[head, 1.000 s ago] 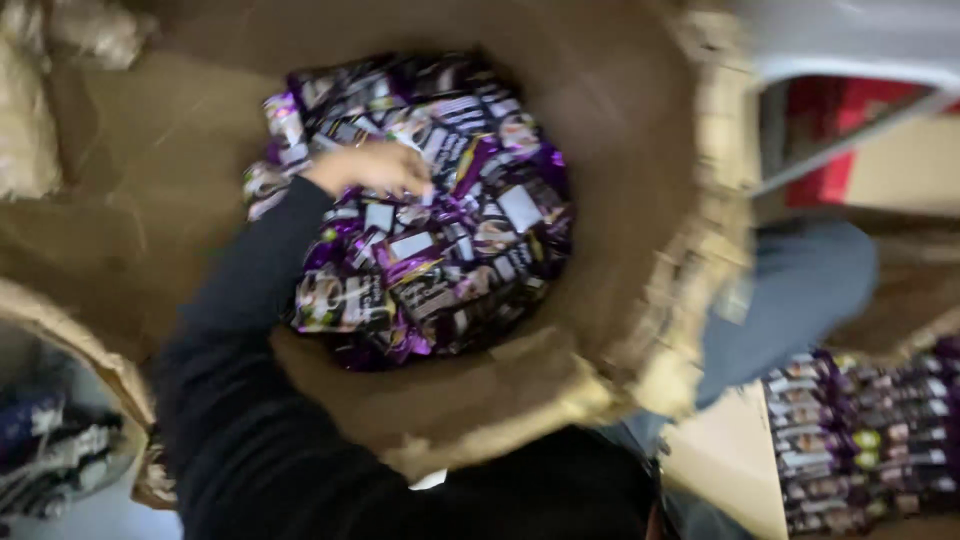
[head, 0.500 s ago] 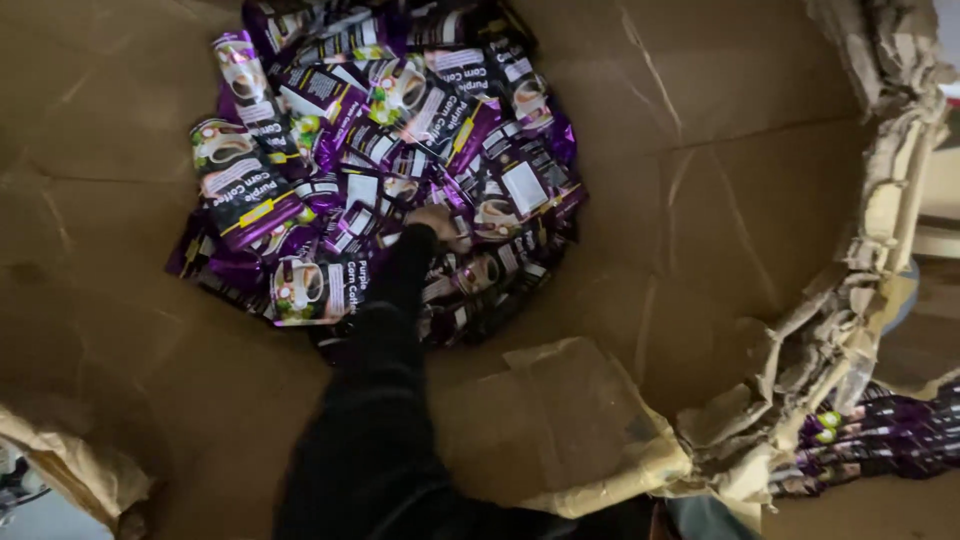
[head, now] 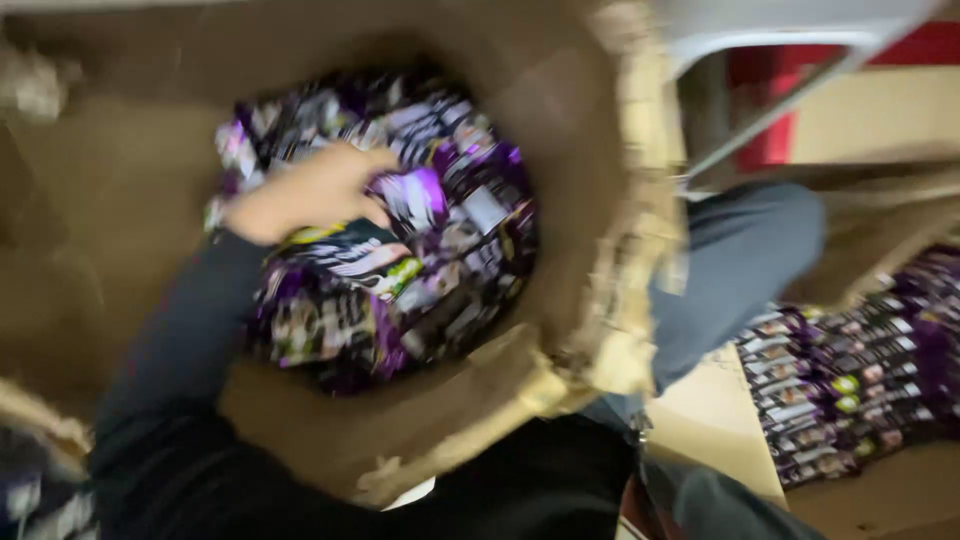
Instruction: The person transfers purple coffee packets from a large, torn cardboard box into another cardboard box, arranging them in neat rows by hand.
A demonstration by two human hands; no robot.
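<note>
Large torn cardboard box (head: 600,300): a pile of purple sachets (head: 400,270) still covers its bottom, so most of the emptying appears left. Second box (head: 900,480), well to the right of the fingers: sachets (head: 850,385) lie there in ordered rows. Left hand (head: 305,190), dark-sleeved, rests on the pile; its fingers (head: 372,160) look curled around sachets, though blur prevents certainty. Right hand not visible.

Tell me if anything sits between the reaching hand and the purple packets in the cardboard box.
Nothing visible does. The left hand already rests on the purple packets heaped at the bottom of the cardboard box. The picture is blurred, so whether its grip has closed on a packet cannot be told.
</note>
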